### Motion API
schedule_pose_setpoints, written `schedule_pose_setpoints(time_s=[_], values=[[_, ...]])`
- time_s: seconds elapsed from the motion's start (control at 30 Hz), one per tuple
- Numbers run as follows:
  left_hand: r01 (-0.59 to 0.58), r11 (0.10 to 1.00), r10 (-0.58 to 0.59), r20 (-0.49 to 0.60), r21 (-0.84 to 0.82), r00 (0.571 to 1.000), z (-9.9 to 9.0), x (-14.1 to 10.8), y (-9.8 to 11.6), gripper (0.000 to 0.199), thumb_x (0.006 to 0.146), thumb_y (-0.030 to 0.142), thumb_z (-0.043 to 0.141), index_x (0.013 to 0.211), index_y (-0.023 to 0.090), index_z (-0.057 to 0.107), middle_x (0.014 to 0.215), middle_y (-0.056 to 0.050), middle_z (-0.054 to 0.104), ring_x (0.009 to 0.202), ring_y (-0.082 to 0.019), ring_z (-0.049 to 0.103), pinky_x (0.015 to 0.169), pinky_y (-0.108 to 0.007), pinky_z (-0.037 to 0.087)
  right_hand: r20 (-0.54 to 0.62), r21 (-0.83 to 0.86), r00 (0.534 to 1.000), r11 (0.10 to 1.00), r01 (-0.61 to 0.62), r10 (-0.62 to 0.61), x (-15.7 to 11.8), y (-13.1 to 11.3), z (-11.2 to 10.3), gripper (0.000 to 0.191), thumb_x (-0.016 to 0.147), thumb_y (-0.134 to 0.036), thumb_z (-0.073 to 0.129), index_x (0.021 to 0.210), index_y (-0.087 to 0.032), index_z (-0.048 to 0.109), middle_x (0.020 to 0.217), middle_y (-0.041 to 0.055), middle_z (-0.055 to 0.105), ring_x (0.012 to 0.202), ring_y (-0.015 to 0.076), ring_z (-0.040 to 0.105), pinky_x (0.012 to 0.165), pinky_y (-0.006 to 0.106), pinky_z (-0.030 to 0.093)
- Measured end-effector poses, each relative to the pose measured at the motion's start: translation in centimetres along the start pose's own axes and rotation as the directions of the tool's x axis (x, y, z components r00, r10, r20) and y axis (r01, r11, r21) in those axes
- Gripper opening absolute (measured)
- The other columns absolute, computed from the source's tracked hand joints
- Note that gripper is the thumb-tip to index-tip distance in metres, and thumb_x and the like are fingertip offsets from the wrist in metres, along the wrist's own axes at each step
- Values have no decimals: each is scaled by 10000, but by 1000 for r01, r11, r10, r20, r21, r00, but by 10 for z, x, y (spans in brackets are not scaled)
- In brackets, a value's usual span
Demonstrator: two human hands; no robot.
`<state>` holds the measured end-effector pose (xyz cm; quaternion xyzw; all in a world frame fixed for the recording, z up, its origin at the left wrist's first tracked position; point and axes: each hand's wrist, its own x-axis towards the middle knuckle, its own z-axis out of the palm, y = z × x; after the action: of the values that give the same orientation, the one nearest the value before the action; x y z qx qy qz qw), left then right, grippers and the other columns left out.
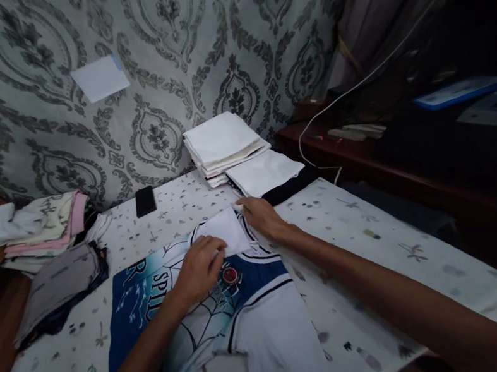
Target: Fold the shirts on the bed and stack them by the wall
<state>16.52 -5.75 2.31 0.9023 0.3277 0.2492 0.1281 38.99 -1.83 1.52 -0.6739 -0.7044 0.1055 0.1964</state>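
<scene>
A blue and white shirt (260,280) with a spider web print and lettering lies spread on the patterned cloth. On its upper part rests a white rectangular sheet (229,228). My left hand (202,264) lies over the shirt's printed front, fingers slightly curled and apart, its fingertips at the sheet's lower left edge. Near the collar, my right hand (258,213) has its fingers closed at the sheet's far right corner and the shirt's edge; exactly what is pinched is hard to make out.
Folded clothes (49,227) and grey garments (61,283) are stacked at the left. A black phone (145,201) lies near the wall. White folded pieces (224,142) are piled at the back, beside a black cloth (291,185). A cable (356,85) runs along the right.
</scene>
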Motion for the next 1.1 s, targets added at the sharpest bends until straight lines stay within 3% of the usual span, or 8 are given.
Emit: schedule_pose_setpoints(time_s=[0.1,0.17,0.23,0.37,0.6,0.8,0.93,1.1], values=[[145,987,-134,-146,68,980,-3,-2,-20,240,996,254,386,1089,183,596,1034,-89,674,1016,-230,601,924,-406,500,-125,-12,979,987,158,-158,-6,-14,5,408,974,-142,363,1290,-116,621,1284,167,650,1199,260,608,1041,385,468],[212,968,-190,-162,135,968,3,-4,-33,317,997,299,396,1240,165,549,1214,-130,651,1169,-258,576,1014,-448,473,-107,-36,943,949,314,-316,-7,-25,13,414,983,-194,383,1334,-122,590,1368,173,601,1287,269,546,1093,420,428],[238,949,-222,-99,207,970,13,-7,-43,469,990,374,427,1392,134,443,1428,-183,537,1356,-287,471,1117,-484,399,-27,-53,917,917,395,-397,-6,-32,24,468,997,-266,389,1423,-110,505,1502,182,482,1413,278,418,1159,466,347],[277,902,-310,51,331,949,33,-12,-51,647,992,484,398,1493,83,316,1582,-233,340,1498,-312,273,1196,-532,272,136,-114,928,925,361,-346,-3,-31,47,595,1009,-403,384,1492,-54,400,1578,203,354,1495,287,271,1218,488,215],[257,942,-267,16,216,964,23,-20,-55,612,979,482,431,1488,157,331,1588,-192,350,1493,-289,292,1195,-522,284,155,-134,933,929,346,-325,-3,-26,54,636,1014,-457,325,1514,-68,371,1586,187,342,1502,276,253,1229,476,179],[212,970,-208,-45,118,977,-6,-29,-65,585,843,153,513,1418,198,412,1423,-123,521,1343,-271,465,1147,-482,376,128,-6,930,938,348,-344,0,-20,49,625,1015,-440,328,1508,-59,375,1584,197,348,1498,275,267,1225,464,209],[247,949,-244,-37,197,969,-8,-20,-66,519,855,186,546,1365,181,452,1327,-117,583,1229,-273,535,1061,-468,443,8,90,933,930,357,-359,0,-14,48,563,1010,-396,351,1460,-73,450,1550,205,407,1470,279,330,1195,471,293],[256,875,-281,0,412,960,-4,1,-60,379,903,200,522,1281,173,526,1225,-122,650,1138,-278,596,955,-431,476,-87,104,888,883,459,-451,-7,-15,45,452,996,-320,412,1378,-125,554,1518,180,462,1435,285,389,1166,512,338]])
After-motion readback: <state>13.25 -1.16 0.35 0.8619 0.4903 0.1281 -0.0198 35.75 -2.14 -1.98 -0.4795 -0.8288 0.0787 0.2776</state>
